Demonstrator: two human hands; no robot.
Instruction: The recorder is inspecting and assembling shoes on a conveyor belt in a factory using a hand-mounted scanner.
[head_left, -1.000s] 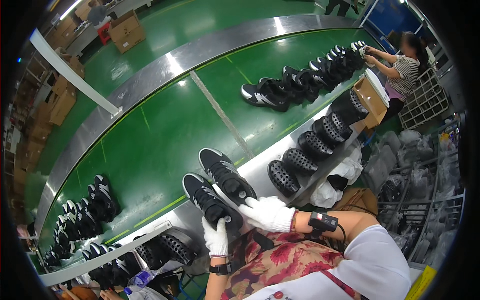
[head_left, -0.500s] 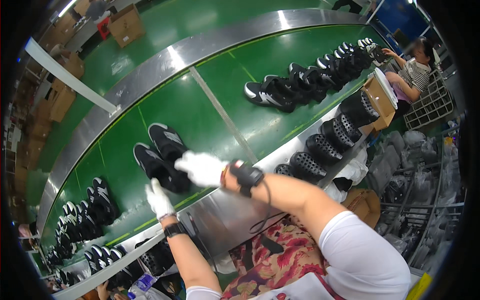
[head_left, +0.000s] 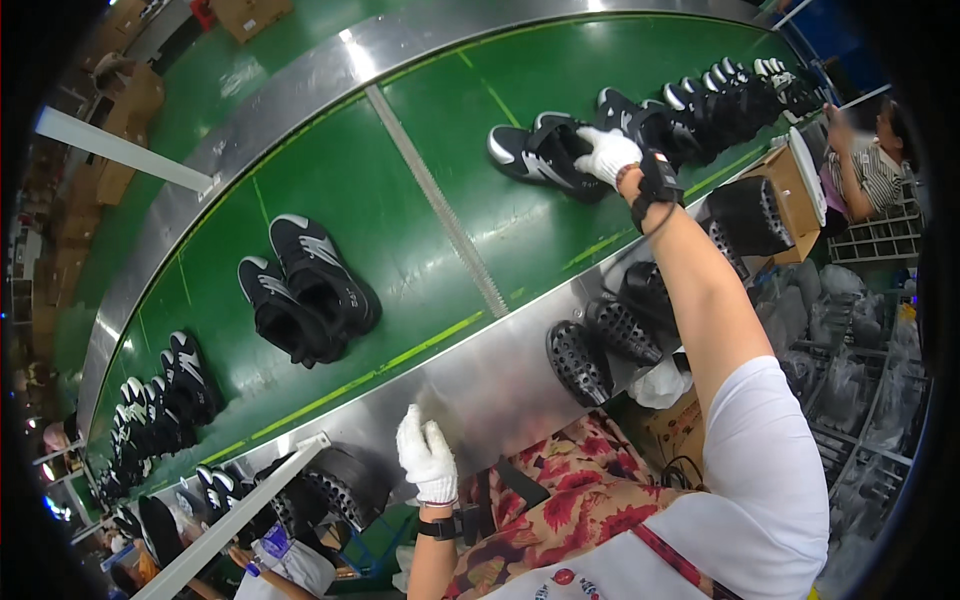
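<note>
My right hand, in a white glove, reaches far out over the green belt. Its fingers are closed on the heel end of a black sneaker with a grey toe. Just left of that shoe lies its mate, another black sneaker. My left hand, gloved too, is held above the metal ledge near my body, holding nothing, thumb apart from the fingers. A pair of black sneakers with silver side stripes stands on the belt ahead of it, touched by neither hand.
Several black sneakers line the belt at the far right, others at the left. Black perforated shoe forms lie along the ledge. A metal bar crosses the lower left. Beyond an open carton, a person sits.
My right hand has left the nearer pair and moved right to a sneaker farther along the belt. My left hand has drawn back from that pair toward my body. The view has shifted.
</note>
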